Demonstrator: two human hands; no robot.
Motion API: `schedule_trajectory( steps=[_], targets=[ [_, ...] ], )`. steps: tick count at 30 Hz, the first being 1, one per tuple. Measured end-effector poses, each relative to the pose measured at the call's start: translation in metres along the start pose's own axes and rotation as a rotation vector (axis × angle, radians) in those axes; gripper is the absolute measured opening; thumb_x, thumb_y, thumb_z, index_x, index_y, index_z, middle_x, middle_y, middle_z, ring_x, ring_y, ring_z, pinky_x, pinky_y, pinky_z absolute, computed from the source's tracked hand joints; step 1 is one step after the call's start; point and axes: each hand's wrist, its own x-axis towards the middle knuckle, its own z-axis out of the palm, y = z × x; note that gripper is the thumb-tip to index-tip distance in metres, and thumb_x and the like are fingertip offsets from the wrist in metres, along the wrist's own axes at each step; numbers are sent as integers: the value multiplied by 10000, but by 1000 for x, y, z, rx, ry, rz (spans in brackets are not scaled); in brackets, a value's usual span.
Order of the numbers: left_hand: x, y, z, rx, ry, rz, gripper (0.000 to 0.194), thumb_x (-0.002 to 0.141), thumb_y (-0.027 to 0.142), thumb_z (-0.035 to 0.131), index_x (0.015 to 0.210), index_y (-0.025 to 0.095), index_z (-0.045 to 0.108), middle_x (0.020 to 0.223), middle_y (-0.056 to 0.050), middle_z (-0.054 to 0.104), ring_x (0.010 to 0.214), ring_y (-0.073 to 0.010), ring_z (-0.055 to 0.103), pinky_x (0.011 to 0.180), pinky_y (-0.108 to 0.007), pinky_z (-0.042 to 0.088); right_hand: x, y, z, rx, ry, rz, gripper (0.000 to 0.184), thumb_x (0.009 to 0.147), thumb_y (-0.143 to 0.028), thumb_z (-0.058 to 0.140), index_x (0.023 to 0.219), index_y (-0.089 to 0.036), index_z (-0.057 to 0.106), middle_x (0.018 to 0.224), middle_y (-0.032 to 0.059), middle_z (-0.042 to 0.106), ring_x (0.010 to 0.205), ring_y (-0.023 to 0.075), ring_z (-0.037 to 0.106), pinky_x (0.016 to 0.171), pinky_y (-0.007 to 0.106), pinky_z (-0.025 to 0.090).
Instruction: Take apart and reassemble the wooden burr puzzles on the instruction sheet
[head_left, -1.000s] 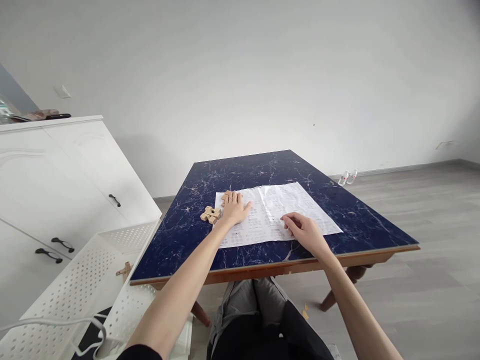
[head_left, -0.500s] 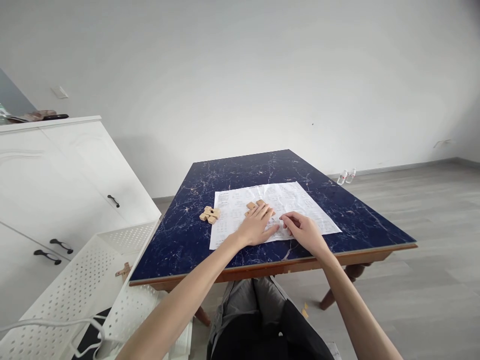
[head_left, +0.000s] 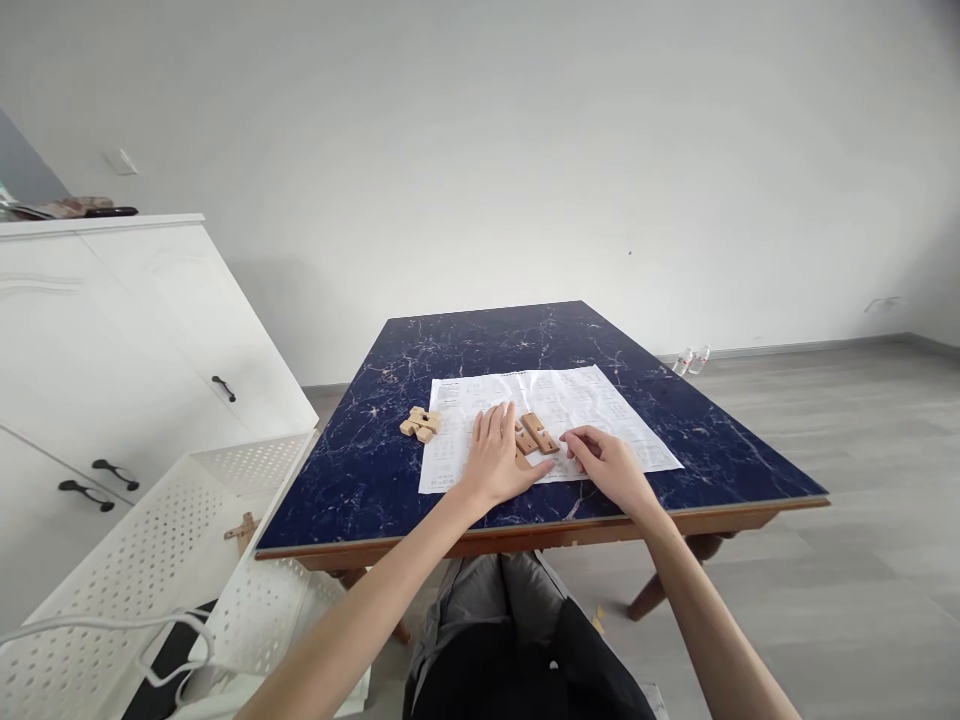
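Note:
Brown notched wooden pieces [head_left: 540, 434] lie side by side on a printed paper sheet [head_left: 622, 420]. My left hand [head_left: 491, 460] rests at their left side, fingers stretched out and thumb spread to the right; it hides part of the pieces. Just right of them, my right hand [head_left: 604, 462] stays low over the sheet with its fingers curled together. Whatever those fingers may hold cannot be made out. A light wooden block assembly [head_left: 421, 424], made of several interlocked pieces, sits at the paper's left edge.
The dark blue marbled table [head_left: 487, 345] has a wooden edge facing me. At the left stand a white cabinet [head_left: 112, 340] and a white perforated basket [head_left: 142, 560] with a cable and a wooden piece inside. Two clear bottles [head_left: 691, 361] stand beyond the table's right side.
My left hand has shifted left and no longer lies flat over the brown pieces, so more of them shows. My right hand has hardly moved. The view has shifted slightly.

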Motion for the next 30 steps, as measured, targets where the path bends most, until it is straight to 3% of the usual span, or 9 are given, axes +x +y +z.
schedule_trajectory(
  steps=[3, 6, 10, 15, 20, 26, 30],
  targets=[
    [1, -6, 3, -21, -1, -64, 1189, 868, 804, 669, 1690, 90, 193, 1686, -316, 382, 1586, -486, 352, 1287, -681, 238, 0, 2, 0, 8, 3, 3, 450, 973, -641, 597, 991, -211, 727, 781, 41, 708, 629, 202, 623, 642, 336, 482],
    [1, -11, 3, -43, -10, -82, 1067, 905, 783, 646, 1660, 117, 292, 1618, -295, 493, 1529, -467, 449, 1250, -641, 321, 0, 3, 1, 17, 2, 3, 458, 970, -649, 602, 999, -209, 726, 784, 39, 702, 631, 199, 622, 636, 334, 485],
    [0, -15, 2, -65, 7, -97, 911, 944, 727, 648, 1608, 158, 394, 1573, -246, 557, 1491, -440, 485, 1204, -584, 392, -1, 1, 1, 22, 4, 7, 476, 959, -669, 612, 982, -208, 726, 779, 40, 698, 621, 196, 615, 620, 332, 481],
    [-1, -15, 2, -76, 24, -102, 849, 927, 697, 700, 1560, 188, 452, 1524, -211, 597, 1453, -430, 496, 1163, -558, 424, -1, -2, 0, 22, 10, 9, 502, 948, -693, 616, 979, -205, 731, 776, 45, 706, 626, 199, 622, 622, 330, 487],
    [1, -15, 1, -87, 14, -102, 892, 914, 704, 712, 1592, 202, 420, 1535, -204, 589, 1446, -429, 502, 1163, -560, 422, 0, 0, 0, 23, 9, 10, 480, 958, -680, 610, 973, -215, 727, 791, 41, 714, 627, 193, 621, 653, 332, 495],
    [-4, -13, -5, -85, 26, -112, 1077, 831, 746, 766, 1648, 200, 327, 1625, -230, 488, 1502, -454, 448, 1211, -602, 374, 1, 4, 1, 27, 5, 9, 453, 963, -654, 609, 985, -216, 724, 795, 40, 715, 631, 198, 625, 658, 336, 497],
    [-16, -18, -13, -84, 18, -125, 1022, 855, 657, 785, 1645, 191, 336, 1585, -243, 527, 1489, -454, 475, 1198, -604, 398, 1, 4, 1, 21, 4, 8, 462, 964, -659, 605, 986, -214, 725, 792, 44, 717, 634, 203, 629, 656, 337, 497]
  ],
)
